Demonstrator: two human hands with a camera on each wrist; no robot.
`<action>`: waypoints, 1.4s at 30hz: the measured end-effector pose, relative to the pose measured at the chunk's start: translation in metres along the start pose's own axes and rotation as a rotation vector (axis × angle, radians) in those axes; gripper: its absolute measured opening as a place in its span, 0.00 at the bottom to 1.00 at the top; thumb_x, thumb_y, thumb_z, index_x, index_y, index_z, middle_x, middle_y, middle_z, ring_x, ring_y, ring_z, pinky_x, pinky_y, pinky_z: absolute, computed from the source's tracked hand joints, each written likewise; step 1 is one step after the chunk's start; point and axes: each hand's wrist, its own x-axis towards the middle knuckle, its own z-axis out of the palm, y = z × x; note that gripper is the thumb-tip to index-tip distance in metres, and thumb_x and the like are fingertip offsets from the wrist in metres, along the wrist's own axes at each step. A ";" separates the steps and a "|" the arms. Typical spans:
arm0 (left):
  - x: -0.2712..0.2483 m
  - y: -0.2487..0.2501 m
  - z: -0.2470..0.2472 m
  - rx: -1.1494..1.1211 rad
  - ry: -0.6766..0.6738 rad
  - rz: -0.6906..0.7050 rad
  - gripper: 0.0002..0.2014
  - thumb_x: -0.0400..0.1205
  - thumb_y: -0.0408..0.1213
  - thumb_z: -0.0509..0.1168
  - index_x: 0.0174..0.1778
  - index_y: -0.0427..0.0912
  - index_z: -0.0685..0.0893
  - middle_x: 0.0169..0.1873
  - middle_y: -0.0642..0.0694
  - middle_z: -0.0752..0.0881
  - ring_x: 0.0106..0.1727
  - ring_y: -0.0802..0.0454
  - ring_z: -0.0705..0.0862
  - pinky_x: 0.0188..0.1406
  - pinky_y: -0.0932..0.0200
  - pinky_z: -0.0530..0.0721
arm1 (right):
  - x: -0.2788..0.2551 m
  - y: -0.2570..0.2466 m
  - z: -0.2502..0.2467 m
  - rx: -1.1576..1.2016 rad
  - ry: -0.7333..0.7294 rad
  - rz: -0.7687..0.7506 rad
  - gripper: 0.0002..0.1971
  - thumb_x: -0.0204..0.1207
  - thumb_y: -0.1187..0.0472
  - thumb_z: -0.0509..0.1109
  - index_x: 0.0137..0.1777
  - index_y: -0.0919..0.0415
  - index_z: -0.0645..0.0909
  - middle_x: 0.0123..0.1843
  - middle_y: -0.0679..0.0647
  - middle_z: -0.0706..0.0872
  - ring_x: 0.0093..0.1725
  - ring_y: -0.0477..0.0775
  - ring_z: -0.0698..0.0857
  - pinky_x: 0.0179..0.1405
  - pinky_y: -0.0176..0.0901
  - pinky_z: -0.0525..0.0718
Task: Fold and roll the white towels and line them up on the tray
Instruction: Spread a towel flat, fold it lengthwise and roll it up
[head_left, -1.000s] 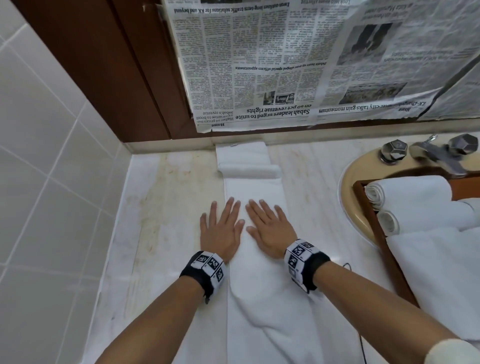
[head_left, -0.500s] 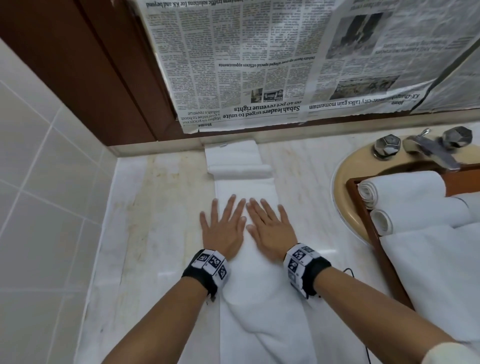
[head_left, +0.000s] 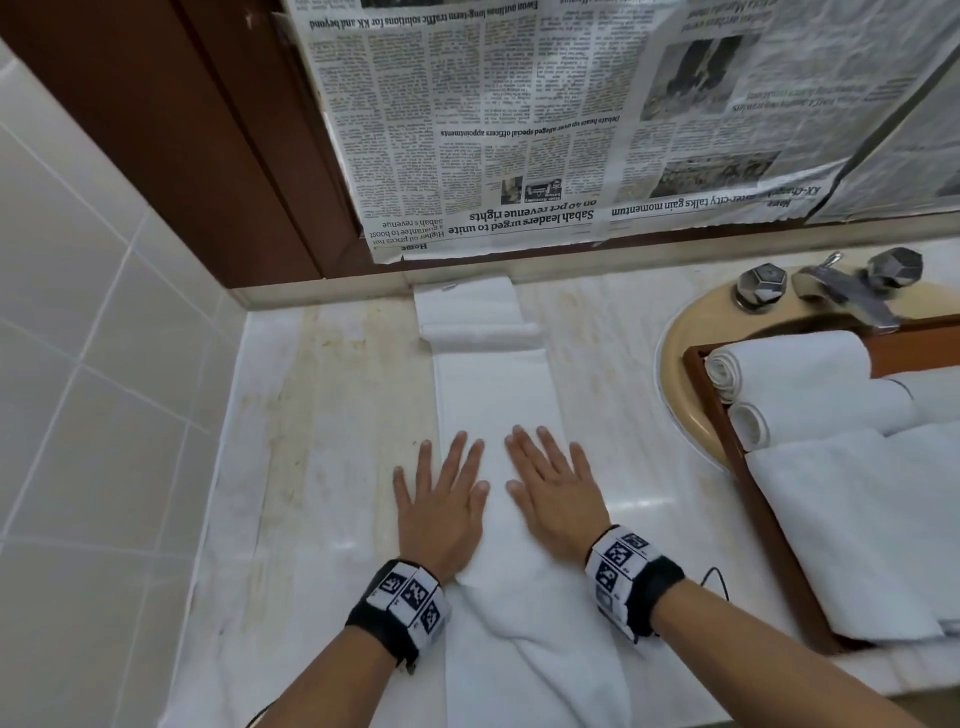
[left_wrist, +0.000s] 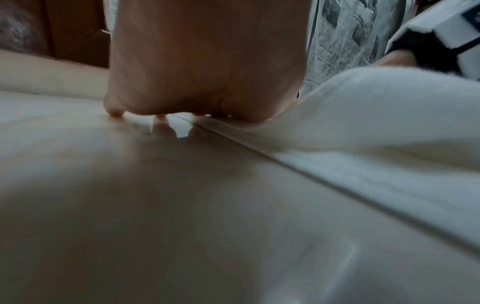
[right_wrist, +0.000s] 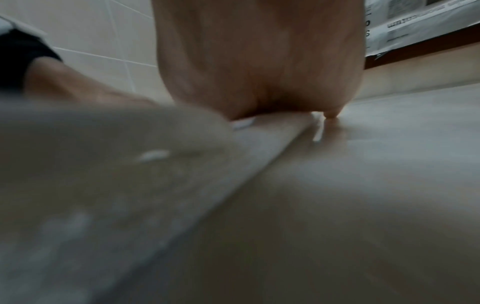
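A long white towel (head_left: 493, 395) lies folded into a narrow strip on the marble counter (head_left: 322, 426), running from the wall toward me, with a small fold near its far end. My left hand (head_left: 441, 493) presses flat on the strip's left edge, fingers straight and spread. My right hand (head_left: 556, 488) presses flat on its right side. A ridge of bunched towel (left_wrist: 363, 107) rises between my wrists. In the wrist views the palms (right_wrist: 259, 61) lie low against the towel. At the right, a brown wooden tray (head_left: 737, 467) holds two rolled white towels (head_left: 800, 364) and a flat folded one (head_left: 872, 525).
The tray rests over a beige sink (head_left: 680, 358) with a metal tap (head_left: 847, 291) and two knobs. Newspaper (head_left: 571, 114) covers the wall behind the counter. White tiles (head_left: 78, 338) form the left wall. Bare marble lies left of the towel.
Both hands have slid back along the towel toward me, staying flat. The towel now bunches more between my wrists.
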 end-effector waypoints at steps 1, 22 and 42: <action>-0.002 -0.005 0.001 0.013 0.007 -0.006 0.28 0.87 0.60 0.32 0.86 0.68 0.41 0.85 0.68 0.38 0.88 0.49 0.37 0.83 0.31 0.39 | -0.002 0.003 -0.001 -0.014 -0.007 0.008 0.33 0.83 0.41 0.28 0.87 0.48 0.36 0.86 0.40 0.34 0.86 0.49 0.34 0.84 0.60 0.37; -0.008 -0.009 -0.014 0.031 -0.091 -0.060 0.28 0.90 0.57 0.37 0.86 0.64 0.36 0.84 0.67 0.34 0.87 0.43 0.33 0.81 0.27 0.37 | -0.021 0.019 -0.005 0.039 -0.013 0.061 0.41 0.73 0.42 0.20 0.87 0.53 0.37 0.86 0.43 0.33 0.86 0.49 0.36 0.82 0.52 0.36; 0.016 -0.019 -0.033 -0.396 -0.037 0.159 0.30 0.73 0.61 0.56 0.65 0.51 0.88 0.60 0.51 0.87 0.62 0.49 0.83 0.66 0.43 0.80 | -0.020 0.051 -0.042 0.384 0.068 0.004 0.23 0.80 0.39 0.63 0.62 0.57 0.83 0.61 0.49 0.82 0.61 0.54 0.78 0.61 0.50 0.77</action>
